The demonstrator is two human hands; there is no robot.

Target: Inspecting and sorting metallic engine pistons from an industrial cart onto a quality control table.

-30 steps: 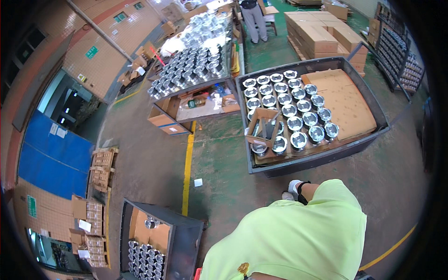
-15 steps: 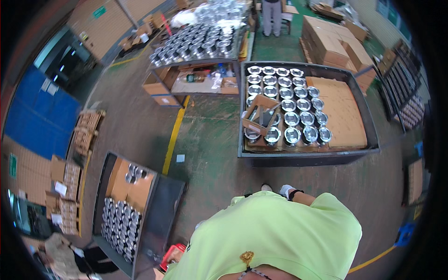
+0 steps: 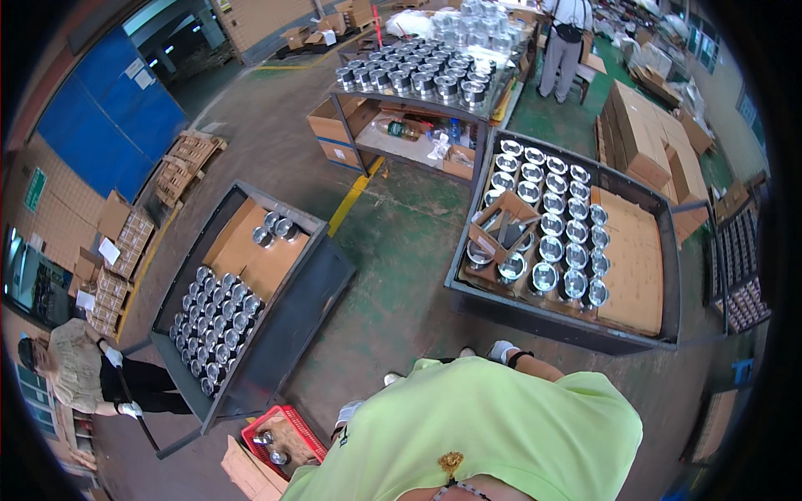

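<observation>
My right hand [image 3: 501, 351], in a white glove with a black band at the wrist, hangs at the front of my body. It is nearest to the dark metal cart [image 3: 551, 321] holding rows of silver pistons [image 3: 552, 225]. My left hand [image 3: 349, 412], also gloved, shows only in part beside my green shirt. Close to it sits a red plastic basket [image 3: 311, 434] with a few pistons [image 3: 278, 457] inside. The fingers of both hands are too small and hidden to read, and I make out nothing held in either.
Left of me stands a second cart [image 3: 313, 288] of pistons; a co-worker [image 3: 79, 363] grips its handle with gloved hands. A table [image 3: 401, 104] of pistons stands ahead, cardboard boxes [image 3: 635, 138] to the far right. Another person [image 3: 568, 50] stands at the back.
My view has turned left, so the carts and table sit further right in it. The red basket and the co-worker at the left cart show more fully now.
</observation>
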